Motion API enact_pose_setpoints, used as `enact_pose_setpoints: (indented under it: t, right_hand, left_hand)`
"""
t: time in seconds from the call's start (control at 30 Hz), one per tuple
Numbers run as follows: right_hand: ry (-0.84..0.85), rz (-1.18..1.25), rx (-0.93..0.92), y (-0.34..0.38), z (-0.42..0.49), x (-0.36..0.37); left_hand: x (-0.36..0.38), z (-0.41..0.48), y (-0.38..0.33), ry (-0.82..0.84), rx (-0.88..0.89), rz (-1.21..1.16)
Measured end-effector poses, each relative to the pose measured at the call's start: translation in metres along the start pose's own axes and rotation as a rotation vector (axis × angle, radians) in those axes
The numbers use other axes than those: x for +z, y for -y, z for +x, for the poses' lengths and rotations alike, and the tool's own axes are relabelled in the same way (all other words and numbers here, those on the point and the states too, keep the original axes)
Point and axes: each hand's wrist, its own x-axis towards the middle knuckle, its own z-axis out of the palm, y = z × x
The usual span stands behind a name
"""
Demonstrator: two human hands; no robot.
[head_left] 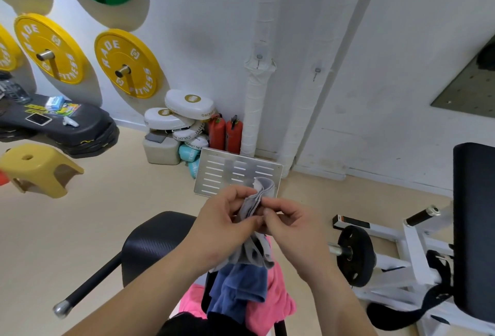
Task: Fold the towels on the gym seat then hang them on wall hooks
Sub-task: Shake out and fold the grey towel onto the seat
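Observation:
Both my hands hold a folded grey towel [257, 196] in the air above the black gym seat [152, 242]. My left hand [227, 218] grips its left side and my right hand [286, 220] pinches its right edge with thumb and fingers. The towel's lower end hangs down between my wrists. Below it a blue towel [238, 287] and a pink towel [273, 303] lie bunched on the seat's near end. Two small metal wall hooks, the left hook [258, 59] and the right hook [317, 72], stick out of the white wall ahead.
A slotted metal plate [235, 169] leans against the wall base beside red extinguishers [225, 132] and white boxing pads [184, 110]. Yellow weight plates [128, 62] hang on the left wall. A yellow stool [40, 172] stands left, a white weight machine [401, 250] right.

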Motion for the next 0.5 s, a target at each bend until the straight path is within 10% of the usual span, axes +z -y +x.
enact_pose_setpoints:
  t: [0.37, 0.5]
  right_hand:
    - [0.18, -0.596, -0.425, 0.004, 0.029, -0.027]
    - [0.216, -0.687, -0.311, 0.014, 0.04, -0.022]
  left_hand:
    - [-0.003, 0.008, 0.0, 0.081, 0.11, 0.068]
    - [-0.004, 0.012, 0.005, 0.065, 0.161, 0.055]
